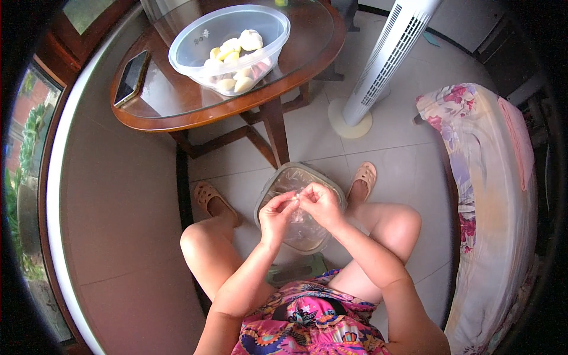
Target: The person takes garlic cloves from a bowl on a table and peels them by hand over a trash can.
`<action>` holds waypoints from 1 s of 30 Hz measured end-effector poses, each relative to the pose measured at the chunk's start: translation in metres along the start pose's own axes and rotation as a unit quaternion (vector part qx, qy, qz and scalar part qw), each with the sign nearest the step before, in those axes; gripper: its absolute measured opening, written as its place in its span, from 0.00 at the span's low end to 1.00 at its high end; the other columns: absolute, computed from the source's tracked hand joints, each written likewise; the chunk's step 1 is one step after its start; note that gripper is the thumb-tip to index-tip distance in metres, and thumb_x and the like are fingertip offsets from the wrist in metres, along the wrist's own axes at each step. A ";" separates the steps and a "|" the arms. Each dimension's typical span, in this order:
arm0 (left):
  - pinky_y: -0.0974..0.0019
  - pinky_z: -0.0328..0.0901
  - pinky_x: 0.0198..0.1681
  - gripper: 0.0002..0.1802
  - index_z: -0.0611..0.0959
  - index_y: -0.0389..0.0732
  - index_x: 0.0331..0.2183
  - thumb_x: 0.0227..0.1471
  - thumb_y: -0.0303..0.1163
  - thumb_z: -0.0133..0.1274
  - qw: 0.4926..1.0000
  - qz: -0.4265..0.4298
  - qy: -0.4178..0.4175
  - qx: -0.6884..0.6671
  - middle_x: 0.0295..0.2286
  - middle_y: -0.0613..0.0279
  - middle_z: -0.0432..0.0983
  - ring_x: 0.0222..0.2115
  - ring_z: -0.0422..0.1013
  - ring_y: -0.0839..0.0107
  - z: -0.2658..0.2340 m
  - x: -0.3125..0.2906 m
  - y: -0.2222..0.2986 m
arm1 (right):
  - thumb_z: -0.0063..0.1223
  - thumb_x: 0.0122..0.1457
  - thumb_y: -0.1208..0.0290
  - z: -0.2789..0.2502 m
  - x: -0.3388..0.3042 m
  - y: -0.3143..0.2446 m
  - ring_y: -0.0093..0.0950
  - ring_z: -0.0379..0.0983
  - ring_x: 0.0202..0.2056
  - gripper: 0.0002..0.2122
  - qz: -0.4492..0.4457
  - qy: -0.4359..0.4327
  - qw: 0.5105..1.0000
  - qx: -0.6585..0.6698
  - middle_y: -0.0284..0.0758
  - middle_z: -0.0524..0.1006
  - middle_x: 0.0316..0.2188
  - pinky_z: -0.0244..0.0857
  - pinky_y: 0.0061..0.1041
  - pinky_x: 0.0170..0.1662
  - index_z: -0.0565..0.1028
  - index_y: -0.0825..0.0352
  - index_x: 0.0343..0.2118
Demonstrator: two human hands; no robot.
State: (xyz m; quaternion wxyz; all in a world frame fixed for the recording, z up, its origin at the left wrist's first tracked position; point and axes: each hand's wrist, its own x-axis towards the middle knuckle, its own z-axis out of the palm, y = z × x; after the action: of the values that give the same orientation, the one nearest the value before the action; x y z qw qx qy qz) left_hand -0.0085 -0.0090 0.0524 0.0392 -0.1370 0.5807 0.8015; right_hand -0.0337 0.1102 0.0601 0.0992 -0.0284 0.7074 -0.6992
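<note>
I saw the bare left hand point(276, 218) and bare right hand point(321, 204) meet almost tip to tip, both pinching a tiny whitish piece point(297, 196) between them, its long axis too small to tell, above the rounded-square grey plastic bin point(258, 210) lined with clear film point(306, 238).

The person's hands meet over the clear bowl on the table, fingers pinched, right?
Wrong place: the head view shows the left hand and right hand meeting over the lined bin between the slippers. The rest stands.
</note>
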 end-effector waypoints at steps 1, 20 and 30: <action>0.77 0.62 0.31 0.10 0.73 0.34 0.31 0.41 0.21 0.47 1.000 -0.014 -0.005 -0.010 0.26 0.62 0.71 0.25 0.66 0.77 -0.001 0.000 0.000 | 0.48 0.43 0.79 0.000 0.000 0.001 0.13 0.63 0.18 0.03 0.000 0.000 1.000 0.000 0.27 0.68 0.16 0.58 0.12 0.21 0.65 0.69 0.19; 0.77 0.63 0.34 0.13 0.70 0.33 0.36 0.44 0.22 0.43 0.987 -0.074 -0.002 -0.145 0.31 0.59 0.69 0.29 0.66 0.77 -0.010 0.007 -0.010 | 0.49 0.42 0.72 -0.009 0.006 0.016 0.23 0.67 0.16 0.05 -0.070 0.034 0.948 -0.307 0.37 0.71 0.14 0.60 0.21 0.21 0.70 0.69 0.18; 0.76 0.61 0.36 0.12 0.73 0.34 0.34 0.41 0.20 0.46 0.996 0.053 0.000 0.064 0.30 0.62 0.70 0.30 0.66 0.76 -0.010 0.008 -0.017 | 0.49 0.43 0.77 -0.004 0.004 -0.003 0.16 0.66 0.18 0.03 -0.035 0.000 0.994 -0.102 0.33 0.72 0.18 0.58 0.14 0.20 0.71 0.70 0.22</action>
State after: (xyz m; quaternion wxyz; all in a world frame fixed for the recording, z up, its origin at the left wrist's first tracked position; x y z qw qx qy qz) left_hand -0.0105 -0.0136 0.0321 0.0054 -0.1026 0.6376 0.7634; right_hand -0.0385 0.1132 0.0631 0.0708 -0.0630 0.7739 -0.6261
